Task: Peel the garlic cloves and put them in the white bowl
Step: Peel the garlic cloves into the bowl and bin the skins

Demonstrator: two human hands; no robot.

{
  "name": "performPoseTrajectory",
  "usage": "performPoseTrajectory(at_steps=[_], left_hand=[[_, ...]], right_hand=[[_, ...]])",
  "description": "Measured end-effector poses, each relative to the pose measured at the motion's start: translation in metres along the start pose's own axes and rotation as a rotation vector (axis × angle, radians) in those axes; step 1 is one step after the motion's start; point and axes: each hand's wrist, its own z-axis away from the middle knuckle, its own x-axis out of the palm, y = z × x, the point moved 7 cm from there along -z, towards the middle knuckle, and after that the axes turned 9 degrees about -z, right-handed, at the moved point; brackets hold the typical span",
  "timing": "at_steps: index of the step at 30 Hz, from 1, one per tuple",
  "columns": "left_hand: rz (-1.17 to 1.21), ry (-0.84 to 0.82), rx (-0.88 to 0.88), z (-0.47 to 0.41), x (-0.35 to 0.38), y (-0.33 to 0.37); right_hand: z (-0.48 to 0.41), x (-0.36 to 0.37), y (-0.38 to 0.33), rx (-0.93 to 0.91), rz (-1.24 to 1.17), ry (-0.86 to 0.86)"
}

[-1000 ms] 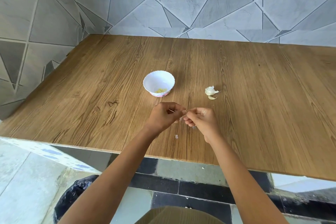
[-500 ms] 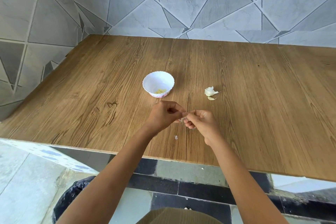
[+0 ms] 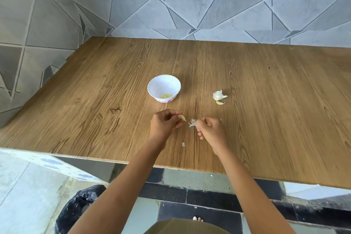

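Note:
My left hand pinches a pale peeled garlic clove between thumb and fingertips, just above the wooden table. A short gap to its right, my right hand pinches a scrap of papery garlic skin. The white bowl stands beyond my left hand with a few yellowish peeled cloves in its bottom. To the bowl's right lie a partial garlic bulb and one loose unpeeled clove.
A small flake of skin lies on the table between my wrists. The table meets tiled walls at the back and left. Below its near edge stands a bin lined with a black bag.
My hands, which were together working on the clove, have pulled apart. The clove stays in my left hand and the torn skin has come away in my right.

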Motion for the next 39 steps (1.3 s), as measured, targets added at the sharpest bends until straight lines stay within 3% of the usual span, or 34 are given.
performPoseTrajectory(at_steps=[4,6,10,13,24,32,39], left_hand=[[-0.046,-0.023,0.026,-0.001,-0.002,0.003],[-0.063,-0.020,0.039,-0.002,-0.002,0.002],[-0.140,-0.031,0.115,-0.001,0.001,0.005],[-0.182,-0.043,0.169,0.000,0.002,0.011],[-0.063,-0.241,0.138,0.005,0.007,0.010],[0.150,-0.381,-0.070,0.003,0.012,0.004],[0.196,-0.371,-0.101,0.005,0.009,0.004]], right_hand=[[-0.001,0.002,-0.009,-0.211,0.256,-0.014],[0.000,0.005,-0.013,-0.256,0.256,-0.005],[0.003,0.015,-0.013,-0.095,-0.096,-0.093],[0.005,0.016,-0.014,-0.090,-0.200,-0.090],[0.006,0.014,-0.017,-0.052,-0.094,-0.279],[0.002,0.004,-0.013,-0.123,-0.051,-0.098],[0.004,-0.004,-0.016,-0.377,0.255,0.085]])
